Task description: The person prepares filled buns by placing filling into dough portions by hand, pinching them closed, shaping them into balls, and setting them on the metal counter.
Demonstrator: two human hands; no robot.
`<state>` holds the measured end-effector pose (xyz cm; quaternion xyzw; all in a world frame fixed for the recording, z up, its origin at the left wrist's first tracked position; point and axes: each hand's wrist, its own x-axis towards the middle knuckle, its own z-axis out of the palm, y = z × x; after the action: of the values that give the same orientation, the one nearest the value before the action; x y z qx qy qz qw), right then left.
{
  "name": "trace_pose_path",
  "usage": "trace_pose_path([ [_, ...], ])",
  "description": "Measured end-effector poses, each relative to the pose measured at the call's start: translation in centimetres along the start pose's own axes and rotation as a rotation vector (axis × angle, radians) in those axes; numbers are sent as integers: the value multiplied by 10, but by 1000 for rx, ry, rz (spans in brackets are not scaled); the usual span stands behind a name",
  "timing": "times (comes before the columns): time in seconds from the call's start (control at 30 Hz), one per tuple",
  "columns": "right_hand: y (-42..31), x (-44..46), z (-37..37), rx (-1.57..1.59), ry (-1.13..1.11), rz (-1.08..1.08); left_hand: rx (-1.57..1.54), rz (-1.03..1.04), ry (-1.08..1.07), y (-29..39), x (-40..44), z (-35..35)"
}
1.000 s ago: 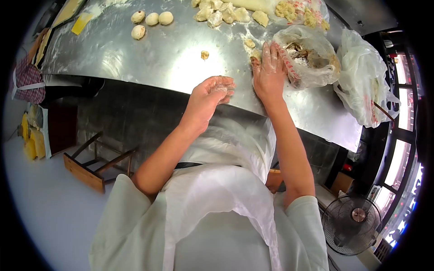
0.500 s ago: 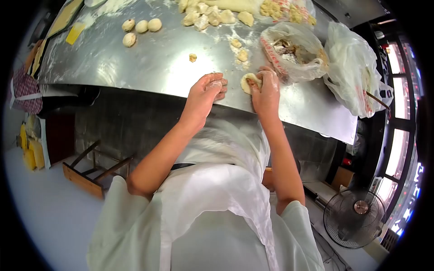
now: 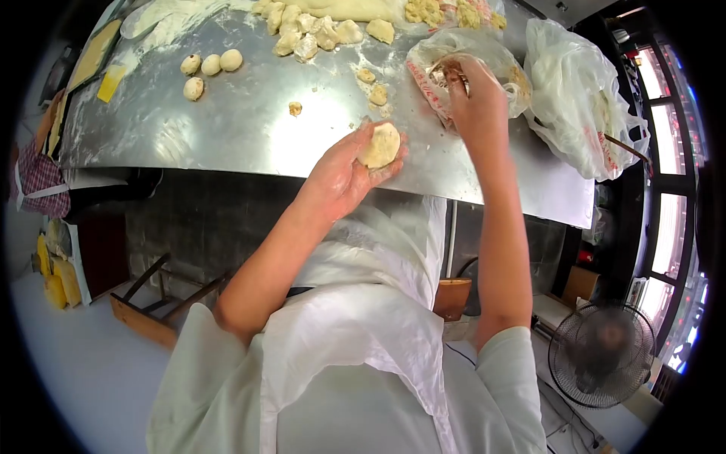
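Note:
My left hand (image 3: 342,172) is cupped just above the table's near edge, its fingers curled round a flattened disc of dough (image 3: 380,146). The pale disc faces up in the palm. To the right, my right hand (image 3: 480,89) reaches down into an open clear plastic bag (image 3: 508,59) with red print. Its fingertips are bent together over the dark, crumbly stuff inside, and whatever they pinch is hidden. Small dough bits (image 3: 377,94) lie between the two hands, left of the bag.
Several round filled balls (image 3: 193,88) sit at the left of the metal table (image 3: 227,136). Dough pieces (image 3: 305,47) are heaped at the back. A yellow scraper (image 3: 111,83) lies far left. Another white plastic bag (image 3: 578,98) stands at right. A person's checked sleeve (image 3: 47,175) shows at far left.
The dough disc has passed from my right hand at the table into my left hand. My right hand has moved up and right into the plastic bag.

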<state>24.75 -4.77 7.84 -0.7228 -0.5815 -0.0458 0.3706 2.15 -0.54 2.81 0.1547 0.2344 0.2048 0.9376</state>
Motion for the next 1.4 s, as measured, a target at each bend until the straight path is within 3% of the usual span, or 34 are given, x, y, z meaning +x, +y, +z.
trace_pose_path([
  [0.03,12,4,-1,-160,18,-11,19,32,-5,1,4,7],
  [0.13,19,-15,-14,-240,-313,399,110,149,-66,9,21,30],
  [0.23,30,-50,-11,-143,-432,411,108,202,-167,15,53,61],
  [0.37,33,-79,1,-46,-246,220,261,186,-230,-10,116,81],
  [0.47,52,-82,-4,177,-220,472,367,166,-8,-29,140,73],
  [0.57,56,-74,-10,81,-173,648,358,197,116,-37,153,52],
  [0.77,56,-66,-1,-192,-46,367,452,222,129,-35,148,55],
  [0.93,60,-73,14,-318,-26,317,711,352,7,-45,156,64],
  [1.1,68,-71,14,-302,-22,349,1104,533,64,-55,176,54],
  [1.23,77,-69,26,-294,52,300,1188,515,126,-54,161,65],
  [1.33,87,-68,34,-295,111,283,1362,716,115,-61,162,58],
  [1.4,90,-70,37,-269,128,280,1308,793,120,-66,163,55],
])
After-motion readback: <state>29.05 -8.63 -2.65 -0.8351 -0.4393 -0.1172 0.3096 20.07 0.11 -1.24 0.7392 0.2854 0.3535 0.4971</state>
